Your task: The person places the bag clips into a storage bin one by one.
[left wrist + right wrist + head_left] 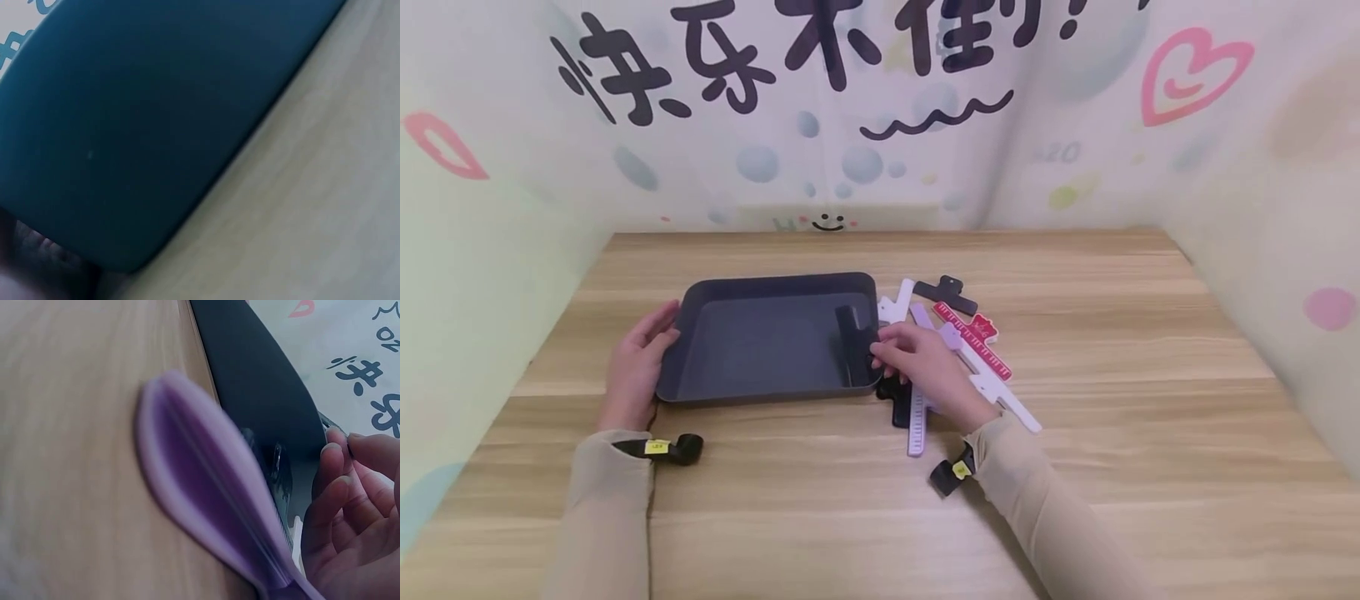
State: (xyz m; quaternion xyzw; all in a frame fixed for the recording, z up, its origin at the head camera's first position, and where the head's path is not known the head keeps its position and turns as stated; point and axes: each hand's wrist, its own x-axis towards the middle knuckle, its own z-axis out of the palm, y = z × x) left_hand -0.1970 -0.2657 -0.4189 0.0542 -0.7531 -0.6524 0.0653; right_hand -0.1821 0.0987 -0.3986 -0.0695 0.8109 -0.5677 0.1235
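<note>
A dark rectangular baking tray (760,350) sits on the table, filling much of the left wrist view. My left hand (638,358) holds its left side, the thumb at the rim; part of that hand is hidden in the left wrist view. With thumb and fingertips, my right hand (921,362) pinches a black bag clip (852,342) over the tray's right end. In the right wrist view those fingertips (333,450) meet at the clip, which is mostly hidden there. Under and beside the right hand lie a purple clip (917,421) and another black clip (900,408).
Right of the tray are more clips in a loose pile: a red one (973,337), a long white one (1007,400), another white one (897,304) and a black one (947,293). A printed curtain (700,183) borders the wooden table (820,500) behind and at the sides.
</note>
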